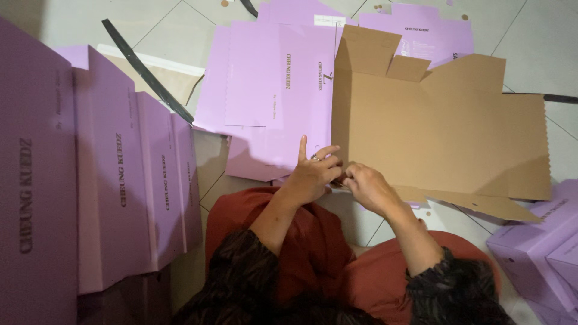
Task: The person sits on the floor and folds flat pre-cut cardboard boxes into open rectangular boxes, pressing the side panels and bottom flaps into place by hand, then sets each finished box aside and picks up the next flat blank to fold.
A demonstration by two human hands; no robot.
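On the tiled floor, a flat brown cardboard box blank is spread unfolded in front of the seated person, its plain inner side up. Its near left corner is pinched between both hands. The left hand is closed on the cardboard edge with the index finger raised straight and a ring visible on one finger. The right hand is closed on the same edge just beside it, fingers curled under; the two hands are touching.

A narrow flap of the blank is seen folded along the near edge, to the right of the hands. Lilac flat blanks lie under and beyond the brown one, overlapping each other. A row of folded lilac boxes stands at the left, stepped in height, close to the person's knee. More lilac boxes are stacked at the lower right, partly cut by the frame. A dark strap lies slantwise across the floor at upper left. Red cloth covers the lap beneath the forearms.
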